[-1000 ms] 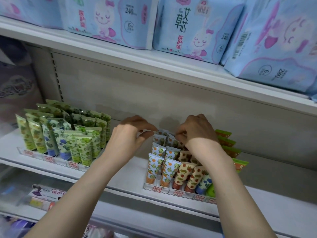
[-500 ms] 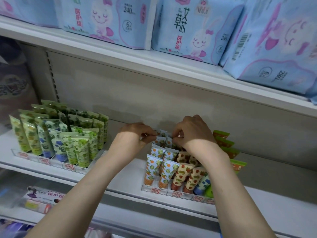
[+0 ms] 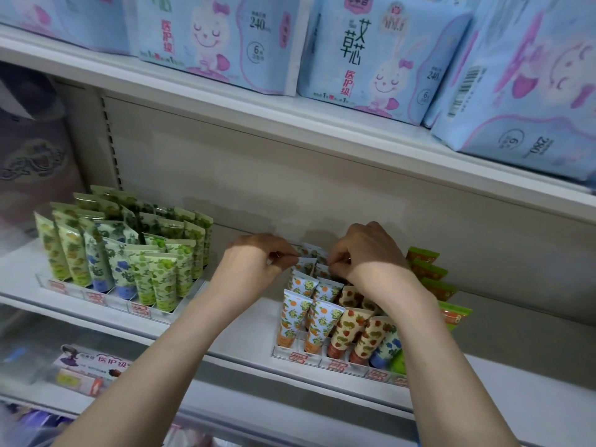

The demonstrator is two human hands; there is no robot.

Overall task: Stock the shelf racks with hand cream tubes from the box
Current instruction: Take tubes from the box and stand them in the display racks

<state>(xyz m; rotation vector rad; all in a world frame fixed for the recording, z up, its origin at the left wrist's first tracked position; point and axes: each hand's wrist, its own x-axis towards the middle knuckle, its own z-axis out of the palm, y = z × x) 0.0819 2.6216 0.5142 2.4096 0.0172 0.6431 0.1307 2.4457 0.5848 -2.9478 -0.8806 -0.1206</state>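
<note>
White shelving [image 3: 242, 330] carries two clear racks of upright hand cream tubes, with pale blue packs [image 3: 371, 59] on the shelf above. Both arms reach to the back of the right rack [image 3: 322, 358]. The left hand [image 3: 254, 262] and right hand [image 3: 367, 253], fingers curled, each pinch the flat top of one blue-patterned tube [image 3: 306, 263], which stands in the rear row behind orange-patterned ones.
</note>
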